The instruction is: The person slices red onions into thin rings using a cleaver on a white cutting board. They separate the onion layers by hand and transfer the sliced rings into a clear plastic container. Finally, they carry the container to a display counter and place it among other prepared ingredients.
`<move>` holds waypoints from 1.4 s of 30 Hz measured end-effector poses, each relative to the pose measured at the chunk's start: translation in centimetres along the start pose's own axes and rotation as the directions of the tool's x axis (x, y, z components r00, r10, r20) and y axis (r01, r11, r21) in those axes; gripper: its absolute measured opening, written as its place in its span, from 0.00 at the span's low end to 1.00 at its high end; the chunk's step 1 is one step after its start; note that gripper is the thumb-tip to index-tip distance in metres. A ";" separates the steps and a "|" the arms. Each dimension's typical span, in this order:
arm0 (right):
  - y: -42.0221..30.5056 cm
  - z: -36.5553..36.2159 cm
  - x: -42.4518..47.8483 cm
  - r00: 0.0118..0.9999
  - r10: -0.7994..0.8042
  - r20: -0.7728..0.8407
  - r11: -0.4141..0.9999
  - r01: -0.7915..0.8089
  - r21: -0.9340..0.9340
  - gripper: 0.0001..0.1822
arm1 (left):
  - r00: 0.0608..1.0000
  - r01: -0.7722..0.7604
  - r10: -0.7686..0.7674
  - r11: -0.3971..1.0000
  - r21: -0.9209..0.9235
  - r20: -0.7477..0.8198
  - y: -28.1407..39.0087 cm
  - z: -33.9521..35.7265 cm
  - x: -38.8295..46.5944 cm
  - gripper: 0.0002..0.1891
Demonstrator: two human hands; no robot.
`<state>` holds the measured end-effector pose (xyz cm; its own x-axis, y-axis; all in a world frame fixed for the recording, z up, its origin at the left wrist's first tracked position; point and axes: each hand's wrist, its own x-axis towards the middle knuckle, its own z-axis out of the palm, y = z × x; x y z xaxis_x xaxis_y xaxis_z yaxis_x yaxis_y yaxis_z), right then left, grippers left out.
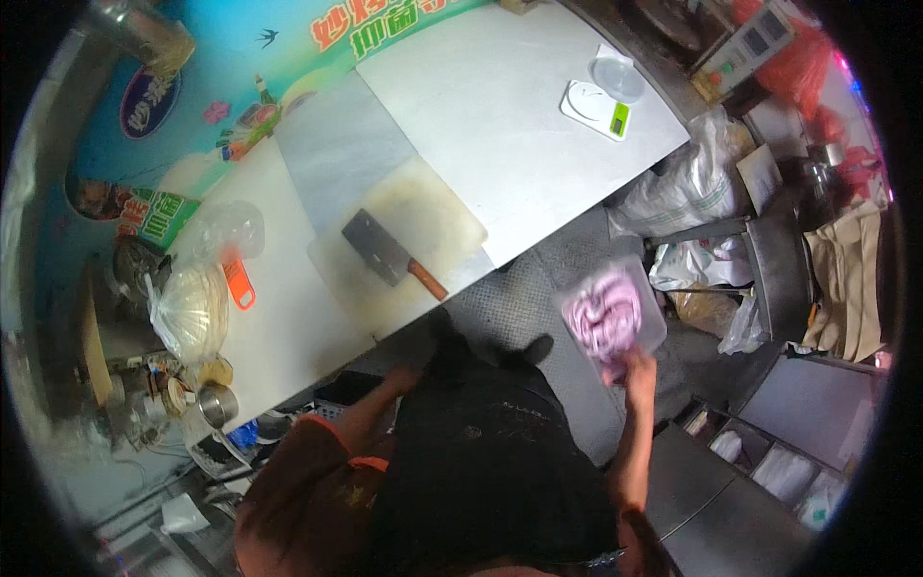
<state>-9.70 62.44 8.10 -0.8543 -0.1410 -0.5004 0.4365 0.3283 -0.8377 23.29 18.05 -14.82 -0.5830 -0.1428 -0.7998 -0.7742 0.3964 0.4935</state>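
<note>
Over the floor to the right of the worktable, my right hand grips the near end of a clear plastic tub. Inside the tub are pinkish-purple sliced pieces, possibly red onion; motion blurs them. My left hand hangs low beside my black apron, below the table's front edge, its fingers too indistinct to read. On the table ahead, a cleaver with a wooden handle lies flat on a worn, pale cutting board. Its handle reaches the table's front edge.
A white kitchen scale and a clear round bowl stand at the table's far right. Leftward lie an orange-handled tool and a plastic bag of flat round items. Shelves with bags and a divided counter bin flank my right.
</note>
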 end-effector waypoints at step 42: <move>47.2 -150.3 32.0 0.487 0.288 -0.825 0.932 -0.341 0.124 0.21 | 0.770 -0.546 0.230 0.720 0.428 0.595 130.8 96.4 33.4 0.33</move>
<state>-58.87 213.81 -14.49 -0.5233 0.7960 -0.3042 0.7332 0.2386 -0.6368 -73.66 152.54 -9.98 -0.4799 0.5213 -0.7056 -0.1332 0.7517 0.6460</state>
